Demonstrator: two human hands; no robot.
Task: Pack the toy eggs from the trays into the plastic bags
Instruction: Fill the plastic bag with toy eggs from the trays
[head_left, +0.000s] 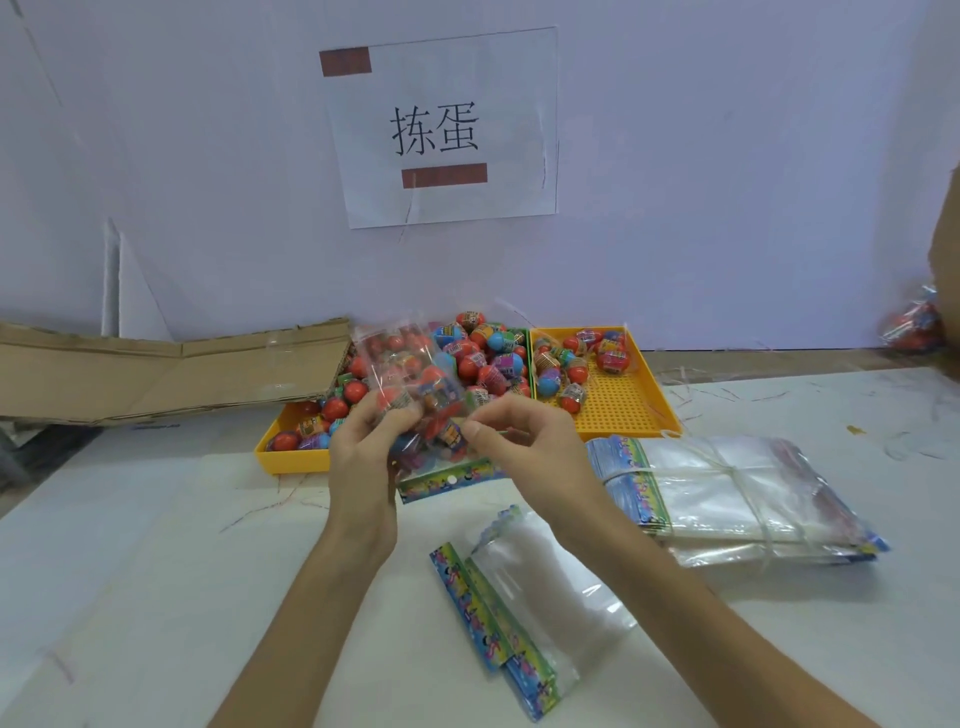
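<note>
Over the white table (156, 545) at frame centre, left hand (363, 457) and right hand (524, 441) pinch a filled plastic bag (415, 374), seemingly light, slippery, best gripped by its printed header.

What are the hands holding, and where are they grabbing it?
Both hands hold one clear plastic bag with toy eggs inside. The left hand and the right hand pinch its lower part, one on each side.

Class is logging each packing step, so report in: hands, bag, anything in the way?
Left hand and right hand both pinch the filled bag, held above the table. Toy eggs remain in both trays. Nothing in the way.
</note>
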